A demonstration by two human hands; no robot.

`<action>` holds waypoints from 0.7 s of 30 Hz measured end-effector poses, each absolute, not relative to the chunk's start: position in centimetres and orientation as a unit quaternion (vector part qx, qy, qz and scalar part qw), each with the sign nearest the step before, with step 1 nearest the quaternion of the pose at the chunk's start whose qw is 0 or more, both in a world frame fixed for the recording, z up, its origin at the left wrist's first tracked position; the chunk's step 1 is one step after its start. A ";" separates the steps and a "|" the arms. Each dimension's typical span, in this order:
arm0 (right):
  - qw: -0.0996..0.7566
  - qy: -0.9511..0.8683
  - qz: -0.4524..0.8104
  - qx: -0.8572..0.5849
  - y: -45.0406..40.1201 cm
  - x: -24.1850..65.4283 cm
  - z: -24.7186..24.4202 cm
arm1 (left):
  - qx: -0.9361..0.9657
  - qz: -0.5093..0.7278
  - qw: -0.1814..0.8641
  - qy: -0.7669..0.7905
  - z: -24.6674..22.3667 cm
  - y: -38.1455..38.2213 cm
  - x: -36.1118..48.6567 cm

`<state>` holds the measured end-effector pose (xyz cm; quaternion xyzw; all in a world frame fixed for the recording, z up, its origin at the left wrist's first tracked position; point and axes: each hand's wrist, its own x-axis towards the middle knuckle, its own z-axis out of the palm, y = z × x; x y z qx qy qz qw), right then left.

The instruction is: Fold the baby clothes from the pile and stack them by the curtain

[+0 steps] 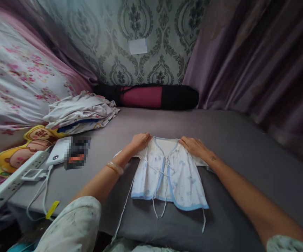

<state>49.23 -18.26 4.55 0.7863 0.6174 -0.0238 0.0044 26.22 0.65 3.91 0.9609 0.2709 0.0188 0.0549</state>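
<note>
A small white baby shirt with blue edging and thin tie strings lies spread on the grey bed sheet. Its neckline points away from me and its hem is toward me. My left hand has its fingers closed on the shirt's left shoulder, beside the collar. On the other side of the collar, my right hand grips the right shoulder. Both sleeves are partly hidden beneath my hands and forearms. Strings hang from the front and sides of the shirt.
A pile of folded clothes sits at the back left. Nearer are a yellow cartoon cushion, a white power bank, a power strip and cables. A black and red rolled bag lies along the wall; curtains hang at both sides.
</note>
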 end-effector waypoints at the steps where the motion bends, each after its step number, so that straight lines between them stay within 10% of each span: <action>1: 0.009 0.616 -0.021 0.788 -17.8 49.5 4.5 | 0.961 0.018 0.051 0.273 3.8 1.1 26.6; 21: 0.030 0.597 -0.029 0.801 -10.6 56.5 3.6 | 0.965 0.010 0.029 0.259 2.3 9.2 34.6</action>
